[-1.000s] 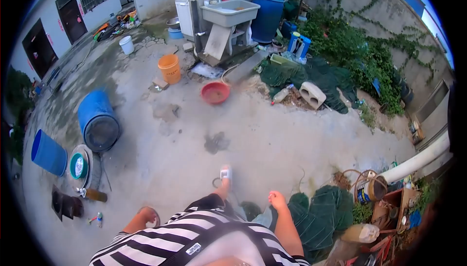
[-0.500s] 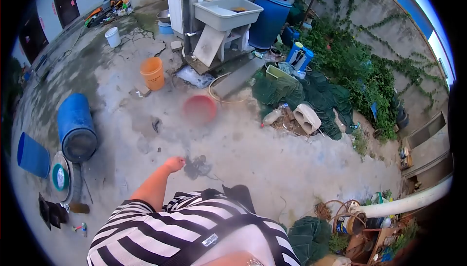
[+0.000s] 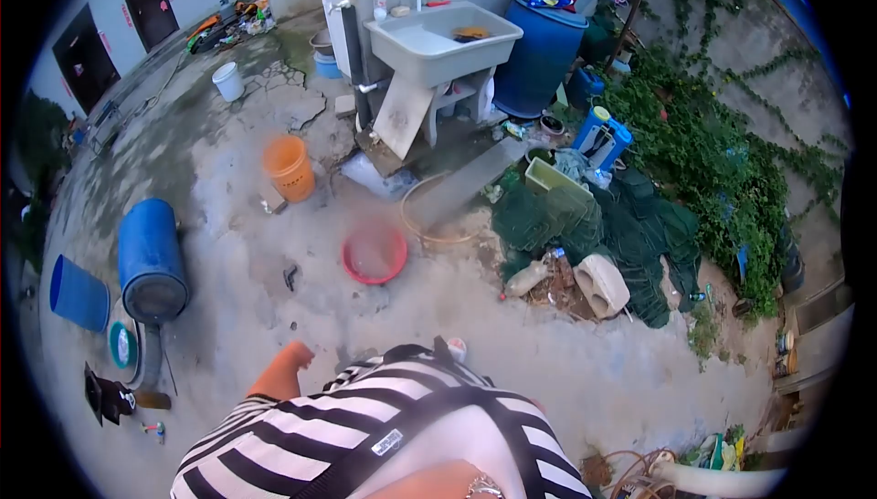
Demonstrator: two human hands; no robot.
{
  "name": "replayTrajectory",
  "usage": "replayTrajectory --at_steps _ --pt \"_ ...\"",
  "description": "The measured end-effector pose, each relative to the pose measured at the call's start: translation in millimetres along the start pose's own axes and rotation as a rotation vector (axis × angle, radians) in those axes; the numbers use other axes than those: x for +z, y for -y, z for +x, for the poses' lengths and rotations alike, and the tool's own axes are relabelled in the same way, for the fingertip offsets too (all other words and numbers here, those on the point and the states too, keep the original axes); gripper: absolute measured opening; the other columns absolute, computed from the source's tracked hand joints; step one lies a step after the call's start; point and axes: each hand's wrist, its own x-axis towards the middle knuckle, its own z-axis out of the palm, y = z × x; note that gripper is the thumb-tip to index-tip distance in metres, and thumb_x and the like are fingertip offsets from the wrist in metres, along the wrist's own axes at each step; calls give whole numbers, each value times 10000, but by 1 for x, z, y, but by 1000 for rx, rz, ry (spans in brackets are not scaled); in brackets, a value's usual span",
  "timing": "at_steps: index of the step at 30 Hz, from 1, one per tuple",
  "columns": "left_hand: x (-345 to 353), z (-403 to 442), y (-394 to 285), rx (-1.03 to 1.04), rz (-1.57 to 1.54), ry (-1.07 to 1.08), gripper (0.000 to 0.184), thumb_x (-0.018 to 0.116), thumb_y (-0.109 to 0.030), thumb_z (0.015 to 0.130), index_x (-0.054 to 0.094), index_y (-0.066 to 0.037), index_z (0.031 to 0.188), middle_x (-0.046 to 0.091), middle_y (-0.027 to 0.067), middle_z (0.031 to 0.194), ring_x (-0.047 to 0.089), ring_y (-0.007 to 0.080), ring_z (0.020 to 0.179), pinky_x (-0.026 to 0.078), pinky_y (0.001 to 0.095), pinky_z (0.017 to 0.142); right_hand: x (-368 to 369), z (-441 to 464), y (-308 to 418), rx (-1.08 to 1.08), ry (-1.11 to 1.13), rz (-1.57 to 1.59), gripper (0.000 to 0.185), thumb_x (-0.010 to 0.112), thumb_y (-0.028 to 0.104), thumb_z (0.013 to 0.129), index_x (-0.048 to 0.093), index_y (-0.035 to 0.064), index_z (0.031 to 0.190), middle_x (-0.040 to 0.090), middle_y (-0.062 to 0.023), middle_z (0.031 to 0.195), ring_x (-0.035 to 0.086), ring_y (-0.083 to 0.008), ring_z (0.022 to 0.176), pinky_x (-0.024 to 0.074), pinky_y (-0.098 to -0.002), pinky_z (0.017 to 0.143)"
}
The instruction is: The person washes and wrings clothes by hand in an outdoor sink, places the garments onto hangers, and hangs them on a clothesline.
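Facing the sink [image 3: 438,63], a person stood apparently mid-stride, left hand [image 3: 294,355] low, spread or curled impossible to tell; right hand unseen. The red basin [image 3: 375,278] before the sink, untouched, seemingly called for a closer reach.

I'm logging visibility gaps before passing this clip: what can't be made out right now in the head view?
In the head view:
Right hand: out of sight, perhaps behind the striped shirt.
Left hand: small and soft, finger positions unclear.
Red basin: hazy blur veils its contents.
Orange bucket: its wall hides the bottom.
Sink: brownish item inside too small to identify.
White pipe: cut off by the dark lower-right border.
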Motion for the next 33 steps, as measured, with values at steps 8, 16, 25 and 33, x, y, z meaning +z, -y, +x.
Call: replayTrajectory --at_steps 8,16,25,33 --pt "-169 33 -121 -391 -1314 -692 320 542 -157 963 660 -20 1226 749 121 939 730 202 800 572 349 745 -100 284 155 -33 -6 86 196 509 139 1009 648 39 1105 710 -95 867 671 -168 669 558 -300 578" --pt "-308 193 -74 -493 -1299 -867 265 521 -103 935 739 -38 1070 743 97 810 722 192 737 579 347 702 -74 438 300 -271 155 239 167 627 169 971 677 63 1091 716 -78 909 686 -175 729 563 -338 637" --pt "-608 335 8 -433 -1207 -1173 249 595 -245 964 730 -44 1020 720 102 791 694 196 736 546 350 723 -74 656 290 -959 223 -933 298 673 349 820 740 101 970 736 -99 973 709 -326 832 567 -483 756" --pt "-941 359 -22 -9 -1258 -1531 215 542 -132 1014 693 -36 1133 700 72 849 656 136 760 523 293 735 -99 695 667 -307 180 -112 259 586 123 1003 641 32 1239 711 -56 989 661 -116 789 536 -262 673"
